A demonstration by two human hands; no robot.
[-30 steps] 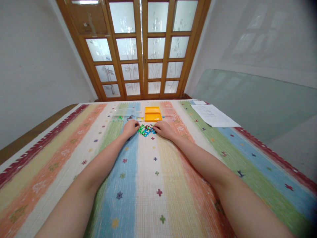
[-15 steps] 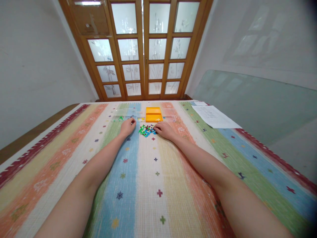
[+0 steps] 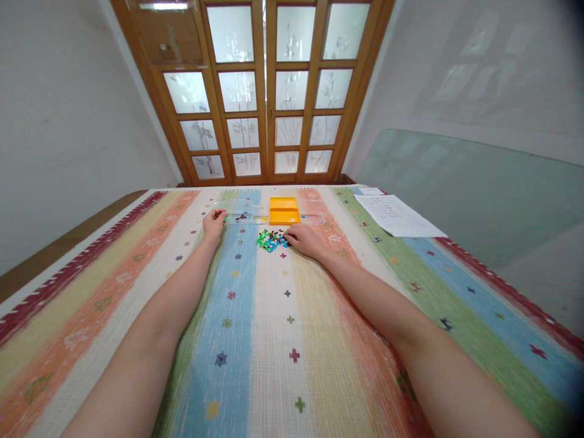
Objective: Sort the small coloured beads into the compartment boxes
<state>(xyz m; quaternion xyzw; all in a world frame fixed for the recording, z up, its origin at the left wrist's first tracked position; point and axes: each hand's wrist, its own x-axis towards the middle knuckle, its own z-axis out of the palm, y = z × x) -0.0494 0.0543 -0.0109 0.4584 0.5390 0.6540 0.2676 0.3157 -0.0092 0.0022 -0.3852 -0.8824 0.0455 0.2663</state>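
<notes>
A pile of small green, blue and dark red pieces (image 3: 270,242) lies on the striped tablecloth. My right hand (image 3: 303,238) rests at the pile's right edge, its fingers closed and touching the pieces there; what they hold, if anything, is hidden. Over the left end of a clear plastic tray (image 3: 235,219), my left hand (image 3: 213,223) has its fingertips pinched together beside some green pieces (image 3: 226,218). Anything in that pinch is too small to tell. Dark red pieces (image 3: 241,217) and yellow pieces (image 3: 261,218) sit further right in the tray.
Behind the pile stands an open orange box (image 3: 285,211) with two sections. Another clear tray (image 3: 314,218) is at its right. Printed paper (image 3: 396,214) lies at the table's right side. Glazed wooden doors (image 3: 267,115) rise beyond the far edge.
My left hand has moved left, from beside the pile to the green pieces at the clear tray's left end. My right hand stays at the pile.
</notes>
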